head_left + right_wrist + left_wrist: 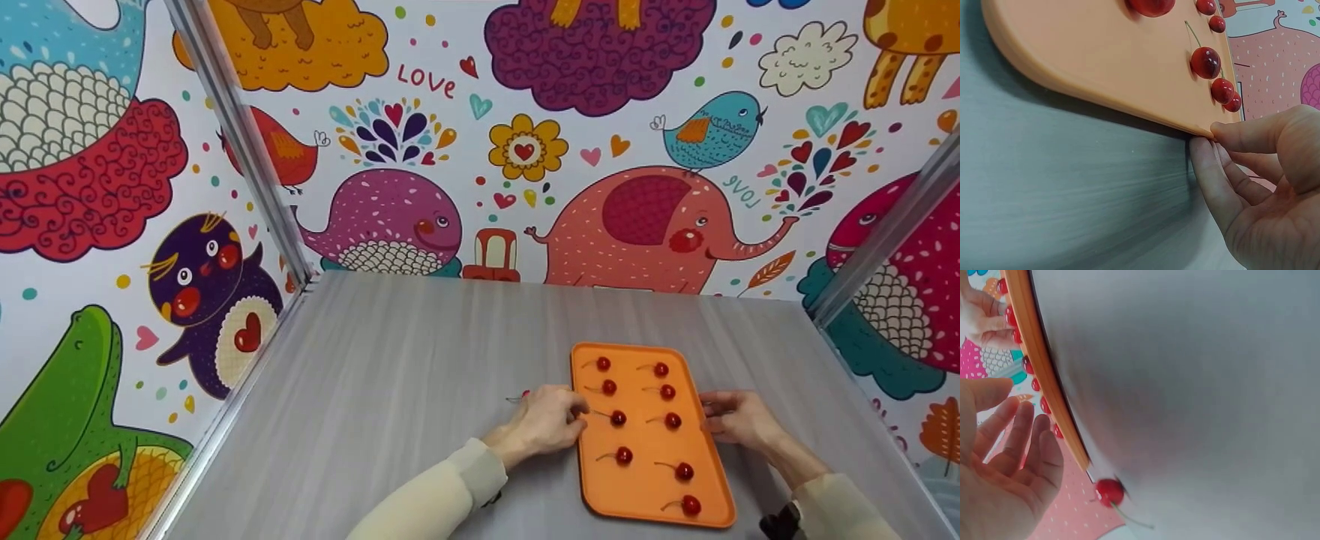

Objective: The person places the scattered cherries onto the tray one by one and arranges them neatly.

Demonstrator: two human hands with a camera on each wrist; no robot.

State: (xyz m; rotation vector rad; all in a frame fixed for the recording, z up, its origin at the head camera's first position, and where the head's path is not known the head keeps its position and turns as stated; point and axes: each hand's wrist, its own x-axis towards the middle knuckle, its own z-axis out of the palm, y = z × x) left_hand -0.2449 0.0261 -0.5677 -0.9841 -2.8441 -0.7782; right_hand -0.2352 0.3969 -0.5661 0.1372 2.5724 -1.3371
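Observation:
An orange tray (645, 491) lies on the table, with several stemmed red cherries (623, 455) in two rough rows on it. My right hand (742, 420) pinches the tray's right edge; in the right wrist view its thumb (1247, 136) is at the rim with a finger underneath. Beside the left edge is my left hand (541, 421), its fingers loosely bent. The left wrist view shows nothing held in that hand (1005, 461). One loose cherry (1109, 493) with a stem rests on the table off the tray; in the head view the left hand mostly hides it.
The grey wood-look table (405, 375) stretches to the left of the tray. Printed cartoon panels (450, 150) stand behind and at both sides, joined by metal corner posts (247, 142).

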